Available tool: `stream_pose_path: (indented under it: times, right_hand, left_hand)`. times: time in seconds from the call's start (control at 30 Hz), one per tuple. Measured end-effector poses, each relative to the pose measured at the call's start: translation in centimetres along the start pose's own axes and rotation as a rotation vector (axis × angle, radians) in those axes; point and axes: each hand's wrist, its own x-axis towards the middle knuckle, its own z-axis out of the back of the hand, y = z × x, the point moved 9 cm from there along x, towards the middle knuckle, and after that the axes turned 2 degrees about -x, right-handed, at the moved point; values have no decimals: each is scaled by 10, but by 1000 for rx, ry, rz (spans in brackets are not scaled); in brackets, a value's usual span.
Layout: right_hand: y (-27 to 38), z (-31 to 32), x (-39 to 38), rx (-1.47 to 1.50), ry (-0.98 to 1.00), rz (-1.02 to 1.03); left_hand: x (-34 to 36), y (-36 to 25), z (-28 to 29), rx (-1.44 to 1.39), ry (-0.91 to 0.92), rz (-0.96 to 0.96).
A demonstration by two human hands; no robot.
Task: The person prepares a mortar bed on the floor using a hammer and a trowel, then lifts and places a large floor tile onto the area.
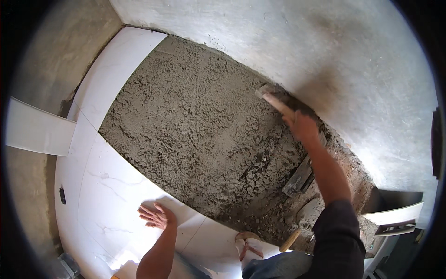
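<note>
My right hand point(303, 126) is wrapped round a wooden-handled tool point(280, 105). The tool's greyish head rests on or just above the far right edge of a bed of damp grey mortar point(186, 107), close to the wall; its exact kind is unclear. Palm down on a white veined floor tile point(116, 186), my left hand point(158, 215) has its fingers spread and holds nothing. Below my right hand, partly behind my forearm, a dark, mortar-smeared flat tool point(299, 179) lies on the rough ground.
White tiles border the mortar at left and front. A tile strip point(39, 125) reaches in from the left wall. A small black object point(62, 195) lies on the tiles. My sandalled foot point(247, 245) is beside a wooden handle point(290, 241). Tile offcuts point(395, 214) stand at right.
</note>
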Motion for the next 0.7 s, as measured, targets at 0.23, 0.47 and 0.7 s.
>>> stream_pose_path:
  times: [0.23, 0.47, 0.7]
  right_hand:
    - [111, 22, -81, 124, -124, 850]
    - [18, -4, -20, 61, 57, 26]
    - [91, 25, -29, 82, 230, 567]
  left_hand:
    - [2, 6, 4, -30, 11, 17]
    - [-3, 10, -1, 0, 10, -13]
    - [3, 4, 4, 0, 23, 16]
